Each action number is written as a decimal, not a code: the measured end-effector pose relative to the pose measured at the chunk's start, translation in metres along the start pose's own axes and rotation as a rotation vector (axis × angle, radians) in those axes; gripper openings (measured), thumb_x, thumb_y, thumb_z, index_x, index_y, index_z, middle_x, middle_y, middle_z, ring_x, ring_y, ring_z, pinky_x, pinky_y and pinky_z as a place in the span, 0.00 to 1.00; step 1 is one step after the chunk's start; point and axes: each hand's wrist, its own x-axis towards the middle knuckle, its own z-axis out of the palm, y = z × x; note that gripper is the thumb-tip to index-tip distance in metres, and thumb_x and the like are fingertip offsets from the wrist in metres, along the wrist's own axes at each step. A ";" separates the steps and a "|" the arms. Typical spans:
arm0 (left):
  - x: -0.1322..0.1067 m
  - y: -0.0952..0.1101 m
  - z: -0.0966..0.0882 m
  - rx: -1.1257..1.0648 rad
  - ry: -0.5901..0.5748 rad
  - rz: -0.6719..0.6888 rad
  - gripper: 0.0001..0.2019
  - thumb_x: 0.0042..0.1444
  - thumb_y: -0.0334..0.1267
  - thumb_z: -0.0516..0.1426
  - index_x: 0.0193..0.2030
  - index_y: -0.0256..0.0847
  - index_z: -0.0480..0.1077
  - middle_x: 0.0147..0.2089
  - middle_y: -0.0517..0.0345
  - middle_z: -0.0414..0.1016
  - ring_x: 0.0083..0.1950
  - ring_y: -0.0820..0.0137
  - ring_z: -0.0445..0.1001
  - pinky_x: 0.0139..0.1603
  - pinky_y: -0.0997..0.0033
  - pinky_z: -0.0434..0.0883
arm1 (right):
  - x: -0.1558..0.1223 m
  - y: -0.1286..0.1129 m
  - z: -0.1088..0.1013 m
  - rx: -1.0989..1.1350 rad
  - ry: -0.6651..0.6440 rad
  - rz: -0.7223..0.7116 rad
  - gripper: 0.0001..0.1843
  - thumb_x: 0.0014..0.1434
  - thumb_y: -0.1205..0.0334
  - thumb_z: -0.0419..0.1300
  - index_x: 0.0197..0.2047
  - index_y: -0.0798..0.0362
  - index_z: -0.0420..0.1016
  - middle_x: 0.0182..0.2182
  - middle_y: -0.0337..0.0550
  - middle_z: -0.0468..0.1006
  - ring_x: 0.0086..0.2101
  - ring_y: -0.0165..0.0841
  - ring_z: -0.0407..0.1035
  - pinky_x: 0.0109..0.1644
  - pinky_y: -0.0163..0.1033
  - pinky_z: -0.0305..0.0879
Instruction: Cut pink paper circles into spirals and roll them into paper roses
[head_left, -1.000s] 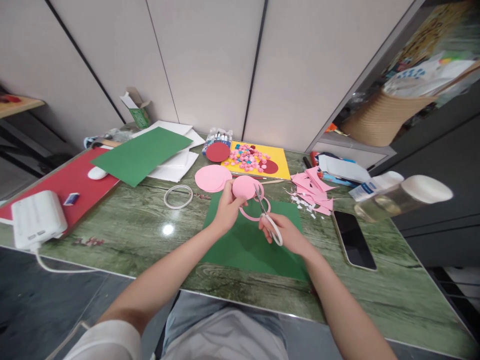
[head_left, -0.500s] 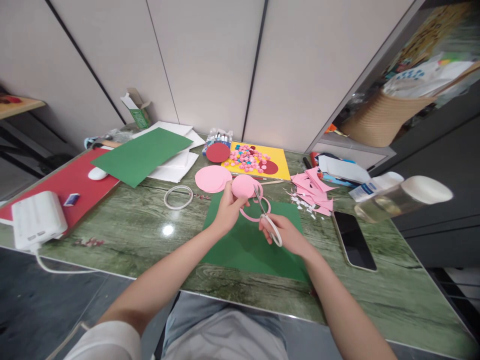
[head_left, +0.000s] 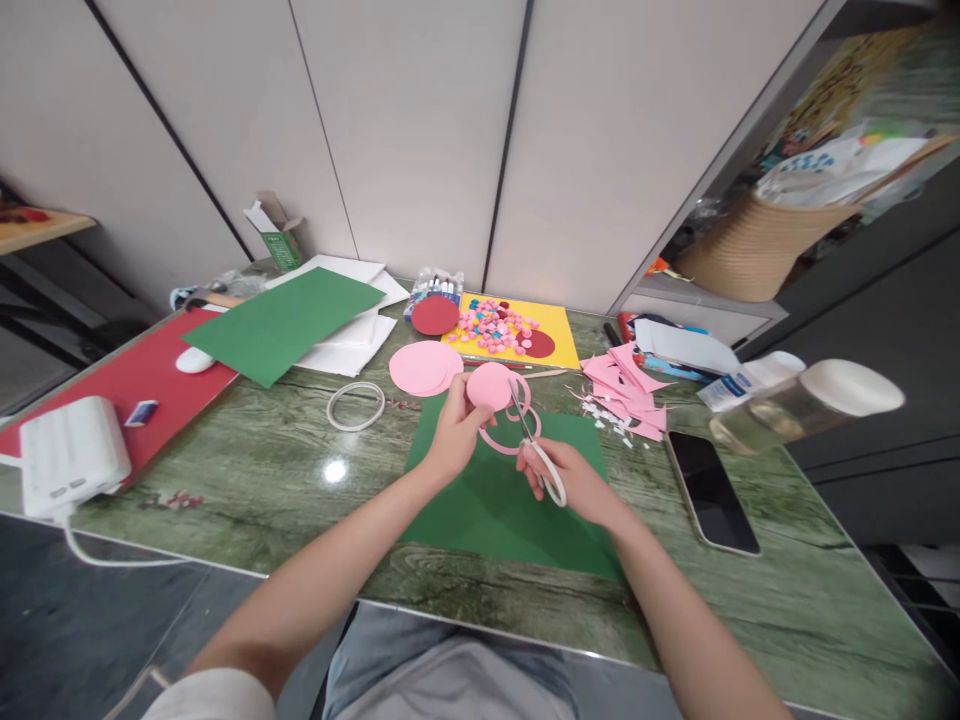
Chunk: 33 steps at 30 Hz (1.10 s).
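Observation:
Between thumb and fingers, my left hand (head_left: 456, 430) pinches a pink paper circle (head_left: 489, 386). My right hand (head_left: 564, 474) is closed round the white handles of a pair of scissors (head_left: 553, 478), whose blades lie at the circle's right edge. A thin pink offcut strip (head_left: 523, 396) curls beside the blades. Below the hands, a ring-shaped pink offcut (head_left: 501, 446) rests on a green sheet (head_left: 510, 520). Larger pink paper circles (head_left: 421, 369) lie just left of my left hand.
Pink scraps (head_left: 622, 390) and white bits sit right of the green sheet, near a phone (head_left: 712, 492) and a clear cup (head_left: 780, 415). Pompoms (head_left: 491, 326) cover yellow paper (head_left: 559, 322) at the back. Leftward are a tape ring (head_left: 355, 407), red paper (head_left: 112, 378) and a white power bank (head_left: 73, 455).
The scissors stay at the circle's right edge, and the pink strip beside them has shifted slightly. The whole view has moved a little; both hands keep their holds.

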 end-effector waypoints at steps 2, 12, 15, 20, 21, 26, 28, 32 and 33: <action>0.001 0.001 0.000 -0.013 0.007 0.001 0.13 0.47 0.29 0.53 0.41 0.39 0.59 0.31 0.62 0.65 0.26 0.76 0.64 0.28 0.75 0.62 | 0.001 0.001 0.000 0.003 -0.001 0.001 0.18 0.60 0.48 0.50 0.30 0.55 0.66 0.19 0.34 0.64 0.19 0.25 0.62 0.21 0.30 0.54; 0.000 0.001 0.001 -0.005 -0.011 -0.005 0.12 0.49 0.30 0.53 0.41 0.40 0.58 0.34 0.61 0.67 0.28 0.75 0.67 0.28 0.74 0.62 | 0.001 0.000 0.001 -0.003 -0.001 0.004 0.17 0.60 0.50 0.50 0.30 0.55 0.65 0.20 0.34 0.65 0.19 0.25 0.62 0.22 0.30 0.55; -0.001 0.000 0.001 0.010 -0.025 -0.024 0.12 0.49 0.30 0.52 0.41 0.40 0.57 0.33 0.61 0.68 0.27 0.75 0.67 0.29 0.74 0.63 | 0.000 0.000 0.001 -0.018 -0.007 -0.002 0.17 0.60 0.49 0.50 0.30 0.55 0.65 0.19 0.34 0.65 0.19 0.25 0.62 0.21 0.30 0.54; -0.001 0.000 0.000 0.022 -0.026 -0.042 0.13 0.47 0.28 0.51 0.41 0.40 0.59 0.30 0.63 0.65 0.27 0.75 0.65 0.29 0.74 0.62 | 0.001 0.000 0.000 -0.005 -0.012 -0.020 0.18 0.60 0.48 0.49 0.31 0.55 0.66 0.20 0.34 0.65 0.20 0.25 0.63 0.22 0.30 0.55; -0.001 0.000 0.000 0.023 -0.031 -0.047 0.13 0.46 0.28 0.51 0.41 0.40 0.60 0.30 0.63 0.65 0.27 0.75 0.65 0.30 0.74 0.62 | 0.001 0.001 0.000 -0.005 -0.011 -0.024 0.19 0.60 0.48 0.49 0.31 0.55 0.66 0.20 0.34 0.65 0.20 0.25 0.63 0.22 0.30 0.55; -0.001 0.002 0.000 -0.002 -0.019 -0.030 0.14 0.46 0.28 0.51 0.41 0.40 0.59 0.31 0.63 0.65 0.26 0.76 0.64 0.29 0.74 0.62 | 0.001 0.002 0.000 -0.009 -0.010 -0.020 0.19 0.60 0.47 0.49 0.31 0.55 0.66 0.20 0.34 0.65 0.20 0.26 0.63 0.22 0.30 0.54; 0.000 0.002 0.000 -0.012 -0.014 -0.022 0.14 0.46 0.28 0.51 0.41 0.40 0.58 0.31 0.63 0.65 0.26 0.76 0.64 0.29 0.74 0.62 | 0.001 0.001 0.000 -0.004 -0.010 -0.016 0.19 0.60 0.47 0.49 0.31 0.55 0.66 0.20 0.34 0.65 0.20 0.25 0.63 0.22 0.30 0.54; 0.000 0.003 0.000 -0.024 -0.014 0.000 0.14 0.46 0.28 0.51 0.42 0.40 0.59 0.32 0.63 0.65 0.26 0.76 0.64 0.28 0.74 0.62 | 0.000 -0.002 0.001 0.006 -0.007 -0.003 0.18 0.60 0.48 0.49 0.31 0.55 0.66 0.20 0.35 0.65 0.20 0.25 0.63 0.22 0.30 0.54; 0.001 0.003 0.000 -0.027 -0.013 0.006 0.14 0.46 0.28 0.51 0.42 0.40 0.59 0.32 0.63 0.65 0.26 0.76 0.64 0.28 0.74 0.62 | 0.000 -0.002 0.001 0.007 -0.009 0.003 0.18 0.59 0.48 0.49 0.31 0.55 0.66 0.20 0.35 0.65 0.20 0.25 0.63 0.22 0.30 0.54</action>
